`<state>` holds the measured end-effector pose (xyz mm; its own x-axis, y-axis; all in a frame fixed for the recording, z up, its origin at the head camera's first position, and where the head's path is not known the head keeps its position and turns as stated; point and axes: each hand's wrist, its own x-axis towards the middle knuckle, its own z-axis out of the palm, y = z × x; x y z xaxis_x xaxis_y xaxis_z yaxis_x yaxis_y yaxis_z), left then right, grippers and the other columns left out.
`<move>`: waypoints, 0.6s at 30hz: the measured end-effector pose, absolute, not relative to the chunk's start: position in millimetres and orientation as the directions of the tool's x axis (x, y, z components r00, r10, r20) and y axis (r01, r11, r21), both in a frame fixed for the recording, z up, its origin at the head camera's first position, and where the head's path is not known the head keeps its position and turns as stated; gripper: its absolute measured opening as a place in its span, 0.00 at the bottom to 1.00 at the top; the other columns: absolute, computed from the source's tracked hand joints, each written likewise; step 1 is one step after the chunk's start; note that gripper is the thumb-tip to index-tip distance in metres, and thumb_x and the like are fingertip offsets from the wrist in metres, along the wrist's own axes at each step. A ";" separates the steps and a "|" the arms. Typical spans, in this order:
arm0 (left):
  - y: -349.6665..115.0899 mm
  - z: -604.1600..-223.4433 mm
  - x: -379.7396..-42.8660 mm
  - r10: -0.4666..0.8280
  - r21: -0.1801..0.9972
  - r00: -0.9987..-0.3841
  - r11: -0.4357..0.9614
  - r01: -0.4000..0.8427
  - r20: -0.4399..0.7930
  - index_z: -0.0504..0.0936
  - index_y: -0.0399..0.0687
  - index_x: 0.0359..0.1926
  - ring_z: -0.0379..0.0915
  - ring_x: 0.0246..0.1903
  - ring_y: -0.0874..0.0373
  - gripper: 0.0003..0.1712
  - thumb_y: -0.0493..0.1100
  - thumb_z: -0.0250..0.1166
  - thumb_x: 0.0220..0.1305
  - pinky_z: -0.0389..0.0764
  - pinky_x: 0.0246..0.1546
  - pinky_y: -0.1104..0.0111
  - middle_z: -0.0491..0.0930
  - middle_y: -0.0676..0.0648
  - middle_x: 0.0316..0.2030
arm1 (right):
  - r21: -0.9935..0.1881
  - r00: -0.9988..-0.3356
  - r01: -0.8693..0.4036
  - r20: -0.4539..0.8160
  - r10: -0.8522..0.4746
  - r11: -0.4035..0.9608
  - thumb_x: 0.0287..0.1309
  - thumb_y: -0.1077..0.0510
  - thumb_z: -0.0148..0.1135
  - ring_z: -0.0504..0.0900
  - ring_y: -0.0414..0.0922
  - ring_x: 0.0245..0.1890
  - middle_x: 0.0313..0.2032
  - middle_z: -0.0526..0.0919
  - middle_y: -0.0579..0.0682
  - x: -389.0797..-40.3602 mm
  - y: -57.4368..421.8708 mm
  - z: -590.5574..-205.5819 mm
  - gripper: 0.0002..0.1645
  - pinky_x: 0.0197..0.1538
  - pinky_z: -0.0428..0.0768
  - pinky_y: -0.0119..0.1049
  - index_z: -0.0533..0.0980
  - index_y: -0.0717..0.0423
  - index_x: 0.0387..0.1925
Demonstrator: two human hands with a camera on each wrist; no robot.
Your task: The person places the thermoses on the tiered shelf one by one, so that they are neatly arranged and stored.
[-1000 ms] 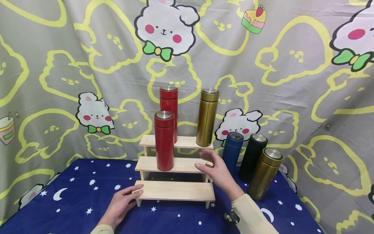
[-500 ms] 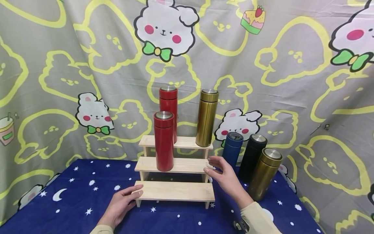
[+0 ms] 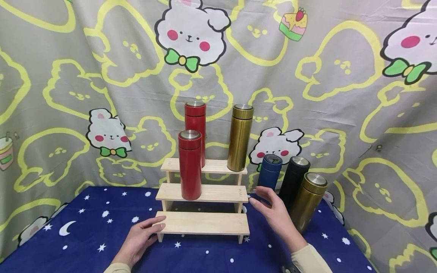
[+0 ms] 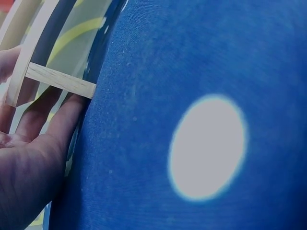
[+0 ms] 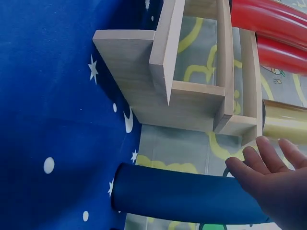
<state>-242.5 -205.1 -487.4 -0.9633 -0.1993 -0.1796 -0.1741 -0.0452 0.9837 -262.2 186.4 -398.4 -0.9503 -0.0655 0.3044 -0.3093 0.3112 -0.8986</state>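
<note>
Head view: a three-step stand [image 3: 202, 223] of pale, grained wood carries a glossy red bottle [image 3: 190, 170] on its middle step, another red bottle [image 3: 195, 119] and a brushed gold bottle [image 3: 240, 140] on top. Right of the stand are a blue bottle [image 3: 269, 176], a black bottle [image 3: 293, 180] and a second gold bottle [image 3: 310, 201]. The left hand [image 3: 139, 240] grips the stand's lowest left end; the right hand [image 3: 274, 210], loosely curved, holding nothing, has moved rightward off the stand. Star-printed blue cloth [image 3: 102, 223] lies beneath, rabbit-patterned grey curtain [image 3: 336, 110] behind.

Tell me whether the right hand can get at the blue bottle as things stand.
Probably yes: the right hand holds nothing and hovers close by the blue bottle, with nothing visible between them.
</note>
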 end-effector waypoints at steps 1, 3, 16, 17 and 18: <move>-205.3 -487.4 -242.5 -0.199 0.984 -0.964 -0.043 -0.174 -0.179 0.83 0.35 0.54 0.76 0.46 0.55 0.23 0.39 0.73 0.58 0.79 0.51 0.54 0.71 0.34 0.61 | -0.898 -0.949 -0.312 0.308 -0.062 0.311 0.61 0.51 0.68 0.71 0.53 0.62 0.58 0.76 0.58 -261.3 187.8 -398.8 0.30 0.64 0.68 0.54 0.72 0.59 0.60; -205.7 -487.2 -242.5 -0.200 0.984 -0.963 -0.040 -0.174 -0.179 0.83 0.35 0.54 0.76 0.46 0.55 0.23 0.39 0.73 0.58 0.78 0.51 0.54 0.71 0.34 0.62 | -0.897 -0.947 -0.317 0.315 -0.057 0.308 0.62 0.51 0.67 0.70 0.54 0.63 0.59 0.76 0.58 -259.6 190.7 -399.3 0.30 0.64 0.68 0.54 0.71 0.60 0.61; -205.4 -485.7 -242.1 -0.196 0.981 -0.961 -0.038 -0.191 -0.195 0.82 0.36 0.55 0.75 0.47 0.54 0.24 0.40 0.73 0.58 0.76 0.53 0.49 0.67 0.32 0.64 | -0.905 -0.959 -0.249 0.280 0.042 0.344 0.63 0.53 0.67 0.71 0.53 0.62 0.60 0.74 0.59 -240.3 214.7 -402.2 0.32 0.62 0.71 0.49 0.69 0.62 0.63; -205.4 -485.4 -242.1 -0.192 0.981 -0.962 -0.035 -0.191 -0.194 0.83 0.36 0.54 0.75 0.48 0.54 0.24 0.40 0.73 0.58 0.76 0.54 0.49 0.66 0.32 0.64 | -0.906 -0.960 -0.243 0.275 0.048 0.346 0.62 0.52 0.67 0.71 0.53 0.62 0.60 0.74 0.59 -239.1 216.7 -402.7 0.32 0.62 0.72 0.47 0.69 0.61 0.63; -205.3 -485.0 -242.0 -0.193 0.981 -0.961 -0.034 -0.193 -0.196 0.83 0.36 0.54 0.75 0.48 0.54 0.24 0.41 0.73 0.58 0.76 0.54 0.49 0.67 0.32 0.64 | -0.907 -0.962 -0.231 0.266 0.055 0.352 0.62 0.51 0.67 0.71 0.52 0.62 0.61 0.74 0.58 -238.0 218.6 -402.9 0.33 0.62 0.72 0.47 0.69 0.61 0.63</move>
<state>-242.0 -205.3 -485.0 -0.9615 -0.1927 -0.1961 -0.1931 -0.0345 0.9806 -238.0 218.6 -402.9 -0.9623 0.0550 0.2664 -0.2310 0.3520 -0.9070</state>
